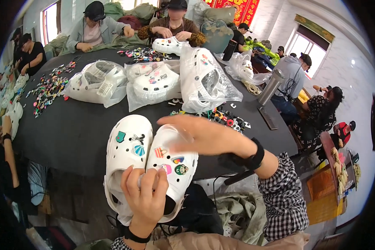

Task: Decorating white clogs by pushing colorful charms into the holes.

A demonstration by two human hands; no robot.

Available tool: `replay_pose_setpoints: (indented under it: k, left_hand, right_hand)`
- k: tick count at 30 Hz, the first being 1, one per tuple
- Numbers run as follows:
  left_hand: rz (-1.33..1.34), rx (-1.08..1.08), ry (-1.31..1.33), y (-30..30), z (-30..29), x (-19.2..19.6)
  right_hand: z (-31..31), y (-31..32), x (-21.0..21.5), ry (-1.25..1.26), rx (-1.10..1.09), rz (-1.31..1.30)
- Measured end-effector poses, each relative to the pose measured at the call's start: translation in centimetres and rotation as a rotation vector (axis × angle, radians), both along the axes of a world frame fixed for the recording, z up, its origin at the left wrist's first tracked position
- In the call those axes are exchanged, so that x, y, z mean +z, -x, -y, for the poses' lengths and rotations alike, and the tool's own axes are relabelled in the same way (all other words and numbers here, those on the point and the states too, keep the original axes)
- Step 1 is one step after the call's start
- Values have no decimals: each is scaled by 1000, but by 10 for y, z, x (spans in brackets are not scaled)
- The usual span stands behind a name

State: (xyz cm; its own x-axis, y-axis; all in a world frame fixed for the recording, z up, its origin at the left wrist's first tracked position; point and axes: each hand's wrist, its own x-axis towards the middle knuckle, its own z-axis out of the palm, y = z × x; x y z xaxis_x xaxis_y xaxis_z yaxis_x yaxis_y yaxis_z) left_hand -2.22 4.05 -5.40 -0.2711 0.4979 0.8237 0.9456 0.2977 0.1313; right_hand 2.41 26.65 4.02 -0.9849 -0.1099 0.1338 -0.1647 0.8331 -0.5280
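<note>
A pair of white clogs stands side by side at the near table edge, toes pointing away from me. The left clog (123, 160) carries a teal charm, a dark crossed charm and a blue striped shell charm. On the right clog (173, 191) are several charms, among them a striped bag, a pink cupcake and a round green one. My left hand (143, 196) is closed over the inner edges of the openings, its fingers bent onto the right clog. Above the right clog's toe, my right hand (208, 133) is stretched out flat, slightly blurred and partly hiding it; nothing shows in it.
Bagged white clogs (154, 85) lie across the dark table (66, 137). Loose colourful charms (50, 89) are scattered left, with more charms (229, 118) beyond my right hand. A steel flask (271, 87) and a phone (267, 118) stand and lie right. Several people work around.
</note>
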Motion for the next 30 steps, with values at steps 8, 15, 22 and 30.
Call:
replay_pose_setpoints:
  k: [8,15,22,30]
  left_hand:
    - [55,-22,40,3,-3,7]
    - [222,86,91,14,-17,27]
    - [139,97,179,12,-32,41]
    - [216,69,20,19,-1,58]
  right_hand:
    - [-83,-28,-16,118,-465,-72]
    - [-108,-28,-60,-98,-514,-151]
    - [-99,-4,-94,-218,-471,-205]
    - [-102,-1,-100,-204,-497,-286]
